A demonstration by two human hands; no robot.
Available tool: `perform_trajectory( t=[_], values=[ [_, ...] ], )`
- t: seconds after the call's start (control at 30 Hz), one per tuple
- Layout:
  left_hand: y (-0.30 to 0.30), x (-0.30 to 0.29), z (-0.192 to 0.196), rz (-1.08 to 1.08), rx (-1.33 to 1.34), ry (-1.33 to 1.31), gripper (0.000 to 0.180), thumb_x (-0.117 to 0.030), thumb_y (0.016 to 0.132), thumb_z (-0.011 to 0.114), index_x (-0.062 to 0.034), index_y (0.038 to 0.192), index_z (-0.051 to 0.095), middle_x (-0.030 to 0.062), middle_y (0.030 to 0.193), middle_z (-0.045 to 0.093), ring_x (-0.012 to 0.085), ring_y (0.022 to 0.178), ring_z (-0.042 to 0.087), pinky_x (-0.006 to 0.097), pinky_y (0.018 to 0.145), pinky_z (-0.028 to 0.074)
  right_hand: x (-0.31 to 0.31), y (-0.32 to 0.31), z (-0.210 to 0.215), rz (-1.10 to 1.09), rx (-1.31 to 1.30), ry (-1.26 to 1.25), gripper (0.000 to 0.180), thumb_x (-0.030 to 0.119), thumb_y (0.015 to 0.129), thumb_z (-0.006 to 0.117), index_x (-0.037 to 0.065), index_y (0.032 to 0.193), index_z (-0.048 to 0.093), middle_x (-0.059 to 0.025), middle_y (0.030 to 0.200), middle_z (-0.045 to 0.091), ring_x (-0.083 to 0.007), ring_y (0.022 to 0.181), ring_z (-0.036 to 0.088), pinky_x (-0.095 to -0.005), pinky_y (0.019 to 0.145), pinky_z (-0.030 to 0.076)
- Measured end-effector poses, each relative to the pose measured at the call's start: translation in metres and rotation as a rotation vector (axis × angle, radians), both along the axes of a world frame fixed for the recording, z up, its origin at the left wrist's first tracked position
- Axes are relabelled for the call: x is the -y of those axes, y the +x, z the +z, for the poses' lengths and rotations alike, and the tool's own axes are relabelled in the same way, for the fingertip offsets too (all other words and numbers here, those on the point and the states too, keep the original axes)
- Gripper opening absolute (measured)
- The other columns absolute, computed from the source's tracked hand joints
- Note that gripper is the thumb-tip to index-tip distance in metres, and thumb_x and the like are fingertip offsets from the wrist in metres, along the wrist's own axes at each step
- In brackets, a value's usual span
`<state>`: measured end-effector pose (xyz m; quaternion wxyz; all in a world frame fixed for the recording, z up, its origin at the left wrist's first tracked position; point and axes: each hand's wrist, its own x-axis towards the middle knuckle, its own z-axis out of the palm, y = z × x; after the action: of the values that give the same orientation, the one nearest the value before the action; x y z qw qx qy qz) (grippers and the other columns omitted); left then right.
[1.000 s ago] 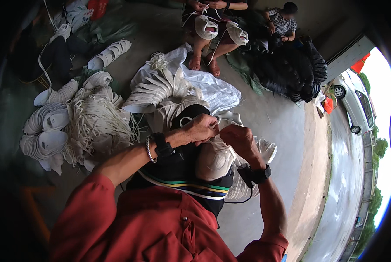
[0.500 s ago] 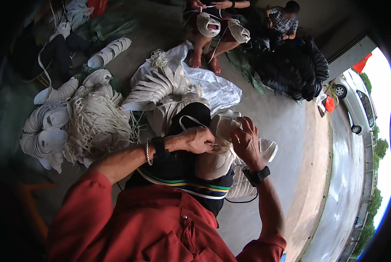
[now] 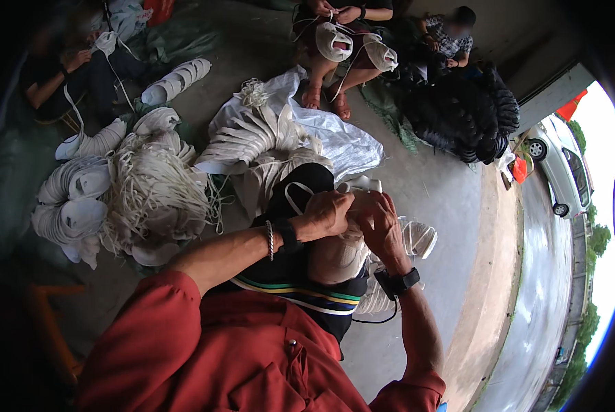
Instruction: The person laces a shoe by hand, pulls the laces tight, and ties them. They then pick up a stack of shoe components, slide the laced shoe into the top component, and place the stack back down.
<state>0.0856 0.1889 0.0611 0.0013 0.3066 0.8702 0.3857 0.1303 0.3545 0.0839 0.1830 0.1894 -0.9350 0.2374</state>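
Observation:
A pale white shoe (image 3: 335, 259) rests on my dark-clad lap, its toe end toward me. My left hand (image 3: 329, 213) is closed in a pinch over its upper part, on a white shoelace (image 3: 292, 197) that loops out at the hand's left. Close beside it, my right hand (image 3: 379, 225) has its fingers bent down onto the same shoe from the right. Its fingertips are partly hidden, as is the lacing under both hands. More of the shoe's pale material (image 3: 362, 183) shows just beyond my fingers.
Stacked white shoe uppers (image 3: 74, 220) and a heap of loose laces (image 3: 160, 182) lie at the left. More uppers (image 3: 242, 141) sit on a white sack (image 3: 345, 147) ahead. Another stack (image 3: 417, 238) stands right of my lap. Co-workers sit beyond; a black pile (image 3: 459, 113) is far right.
My left hand has risen and moved slightly farther away, closer to the right hand. My right fingers have curled in more. At far left, a co-worker's arm has come into view.

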Motion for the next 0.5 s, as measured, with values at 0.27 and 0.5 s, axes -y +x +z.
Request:
perform_trajectory(
  t=[0.27,0.5],
  values=[
    [-0.005,-0.005,-0.005,-0.026,-0.022,0.006,0.01,-0.009,0.07,0.056,-0.0024,0.078,0.056,0.0192,0.077,0.062,0.0376,0.077,0.06,0.045,0.067,0.049,0.006,0.005,-0.001,-0.127,0.029,0.105,0.02,0.009,0.07,0.056,0.001,0.088,0.059,-0.0216,0.113,0.049,-0.039,0.109,0.044,-0.0462,0.09,0.038],
    [-0.012,-0.006,-0.007,-0.02,0.049,-0.072,0.014,-0.012,0.069,0.057,-0.0011,0.078,0.058,0.0204,0.08,0.061,0.0369,0.081,0.06,0.045,0.069,0.048,0.009,0.001,-0.014,-0.115,0.028,0.051,0.015,0.008,0.07,0.057,0.004,0.082,0.064,-0.023,0.115,0.046,-0.0408,0.108,0.042,-0.0457,0.09,0.037]
  ],
)
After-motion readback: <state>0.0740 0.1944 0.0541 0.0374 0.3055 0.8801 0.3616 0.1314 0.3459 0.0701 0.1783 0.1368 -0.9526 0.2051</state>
